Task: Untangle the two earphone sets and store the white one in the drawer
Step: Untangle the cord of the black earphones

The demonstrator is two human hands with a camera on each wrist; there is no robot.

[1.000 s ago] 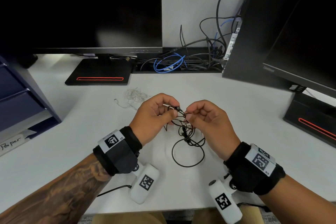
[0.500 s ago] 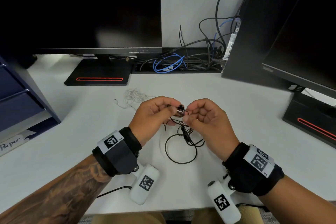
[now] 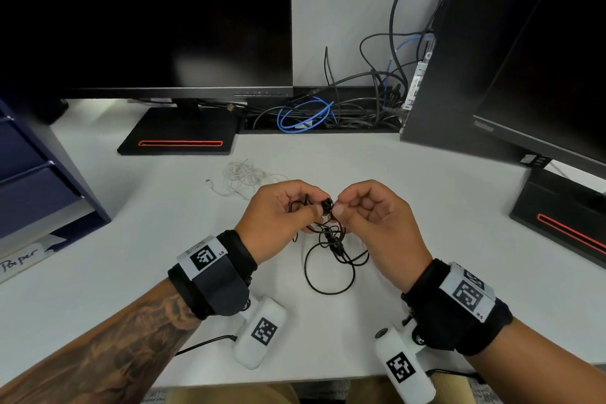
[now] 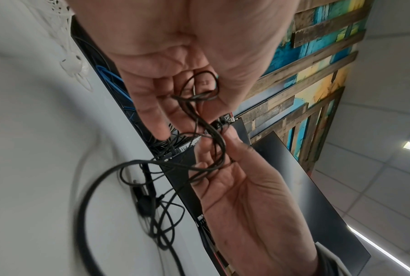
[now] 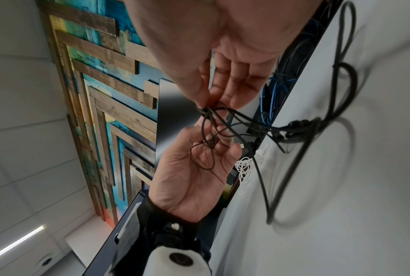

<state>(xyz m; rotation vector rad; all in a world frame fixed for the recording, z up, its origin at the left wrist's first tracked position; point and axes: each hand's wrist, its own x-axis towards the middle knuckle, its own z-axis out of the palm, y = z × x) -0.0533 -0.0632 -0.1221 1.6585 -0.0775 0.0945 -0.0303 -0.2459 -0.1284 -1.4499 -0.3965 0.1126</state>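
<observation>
A tangled black earphone set hangs between my two hands above the white desk, its lower loops lying on the desk. My left hand pinches the cord, with a small loop lying in its palm. My right hand pinches the same knot from the other side, and an earbud sits between the fingertips. The white earphone set lies apart in a loose bundle on the desk, just behind my left hand. A dark blue drawer unit stands at the left edge with its drawers closed.
Two black monitors stand behind: one on a stand at back left, one on a base at the right. A cable trough with black and blue cables runs along the back. A paper label lies at the left.
Both hands have risen slightly and drawn closer together. The earbud now sits between the fingertips, and the cord loop on the desk has shifted a little to the left.
</observation>
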